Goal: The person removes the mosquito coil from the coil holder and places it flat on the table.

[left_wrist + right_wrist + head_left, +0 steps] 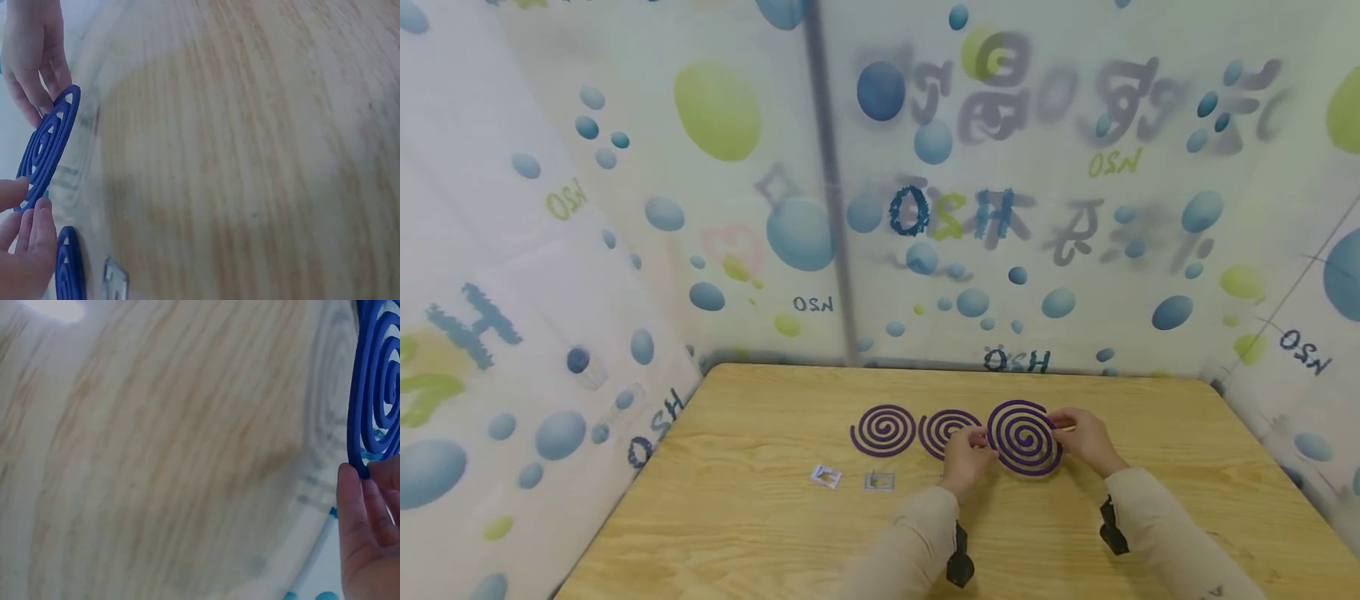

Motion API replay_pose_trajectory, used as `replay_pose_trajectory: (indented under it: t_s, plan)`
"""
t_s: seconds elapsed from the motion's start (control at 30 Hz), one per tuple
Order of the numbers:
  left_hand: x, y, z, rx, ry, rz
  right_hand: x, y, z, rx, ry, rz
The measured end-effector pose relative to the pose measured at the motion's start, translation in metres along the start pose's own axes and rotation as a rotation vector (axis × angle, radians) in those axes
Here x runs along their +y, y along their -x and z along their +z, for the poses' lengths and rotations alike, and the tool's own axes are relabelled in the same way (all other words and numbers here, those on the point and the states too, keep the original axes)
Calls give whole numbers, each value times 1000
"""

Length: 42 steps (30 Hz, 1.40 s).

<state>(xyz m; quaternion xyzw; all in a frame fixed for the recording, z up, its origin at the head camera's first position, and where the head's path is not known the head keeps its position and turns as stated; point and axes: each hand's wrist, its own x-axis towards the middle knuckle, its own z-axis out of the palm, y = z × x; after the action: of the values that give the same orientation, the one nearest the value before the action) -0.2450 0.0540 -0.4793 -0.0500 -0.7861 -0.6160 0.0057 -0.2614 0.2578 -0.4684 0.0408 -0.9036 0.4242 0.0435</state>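
Note:
Between both hands is a dark spiral mosquito coil (1025, 438), raised and tilted up off the table. My left hand (966, 458) pinches its left edge between thumb and fingers. On the opposite edge, my right hand (1086, 439) pinches the rim; the right wrist view shows the thumb and fingertips gripping the coil (354, 425) at its lower end. A second mosquito coil (932, 433) lies just left of the held one, partly hidden behind the left hand. Farther left lies a third coil (883, 429), flat on the wood.
Two small metal stands (879, 482) (826, 476) lie on the table, nearer the front than the coils. The wooden table (737, 533) ends at printed curtains (760, 333) behind and at both sides.

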Motion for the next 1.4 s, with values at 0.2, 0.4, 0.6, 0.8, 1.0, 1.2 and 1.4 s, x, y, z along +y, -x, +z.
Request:
replay_pose_trajectory:
  t_s: [0.2, 0.4, 0.6, 0.8, 1.0, 1.2, 1.4]
  plan:
    - [-7, 6, 0, -74, 124, -29, 22, -3, 4, 55, -5, -137]
    - [-11, 8, 1, -106, 142, -36, 5, 4, 7, 61, 71, -49]
    - [-10, 9, -1, -104, 157, -16, 6, 3, 11, 30, 112, 27]
    - [-19, 6, -2, -115, 163, 18, 5, 2, 11, 6, 125, 55]
    - [-41, -3, 4, -132, 169, 69, 5, 4, 11, 0, 118, 58]
    - [-14, 9, -3, -115, 155, -21, 5, 5, 11, -13, 91, 78]
    - [-35, -2, 2, -117, 144, 64, 4, 6, 11, -12, 71, 89]
